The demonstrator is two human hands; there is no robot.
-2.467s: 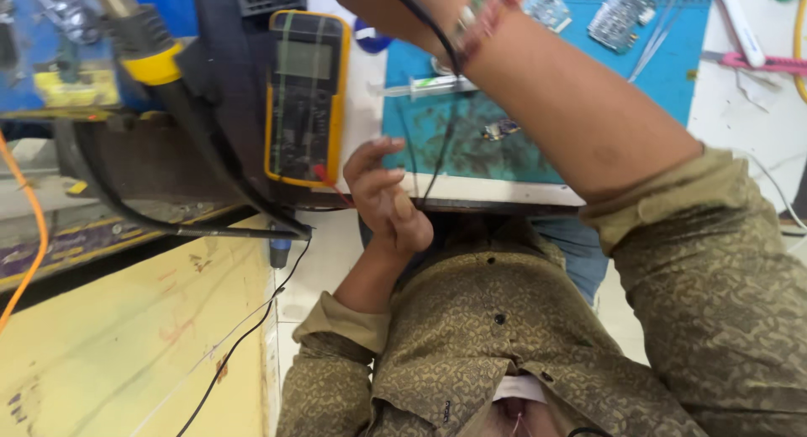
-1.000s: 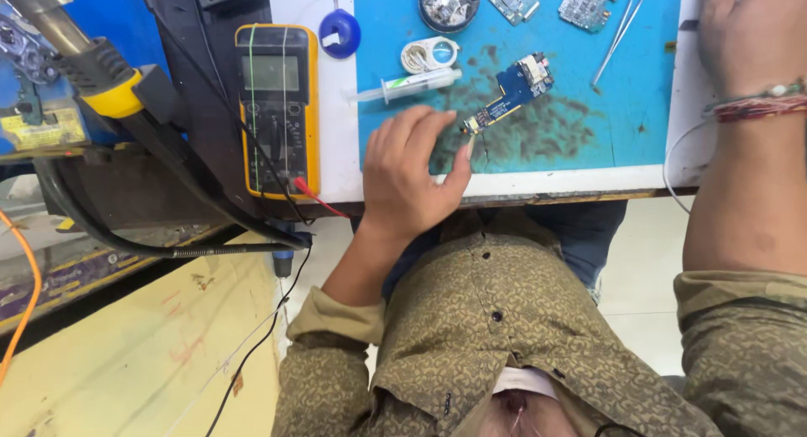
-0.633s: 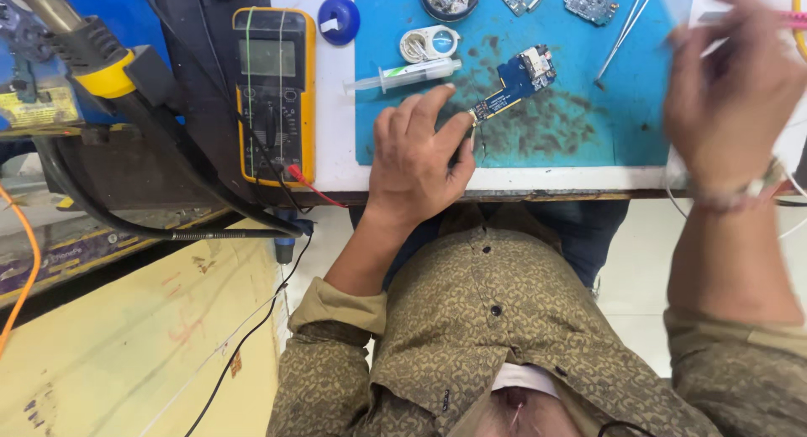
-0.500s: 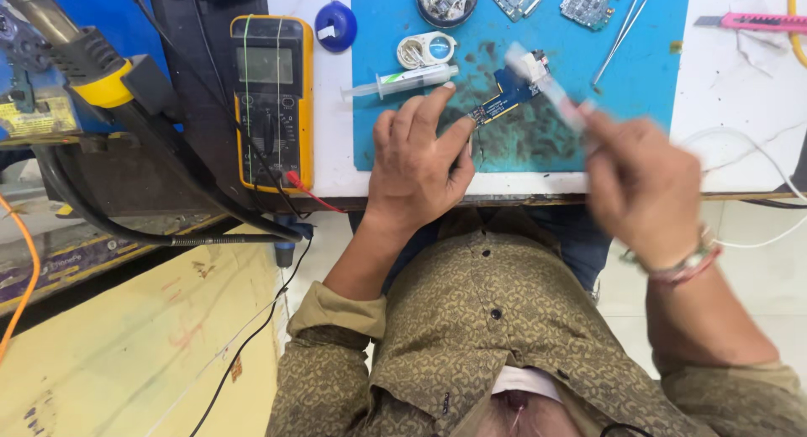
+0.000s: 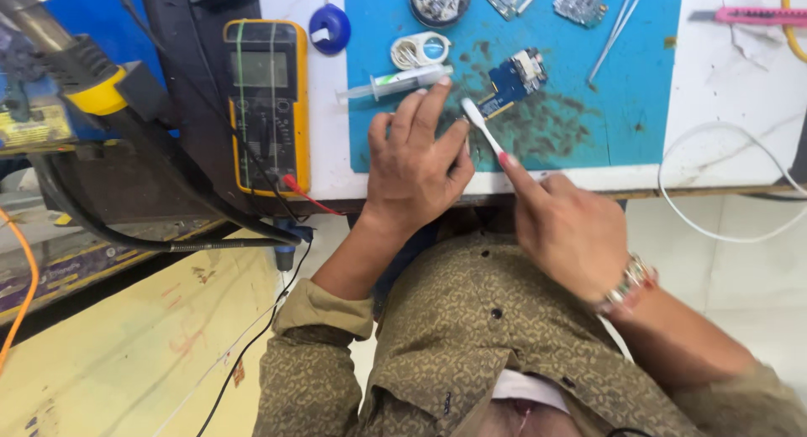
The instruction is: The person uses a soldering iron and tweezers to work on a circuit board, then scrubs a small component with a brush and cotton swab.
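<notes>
Right hand (image 5: pixel 572 231) pinches a white toothbrush (image 5: pixel 482 128), bristles beside the small blue circuit board (image 5: pixel 513 81); left hand (image 5: pixel 416 164) lies open, empty, flat.

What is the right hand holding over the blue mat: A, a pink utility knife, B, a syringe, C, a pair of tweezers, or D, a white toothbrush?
D: the right hand holds a white toothbrush, its head close to the small blue circuit board on the blue mat.
</notes>
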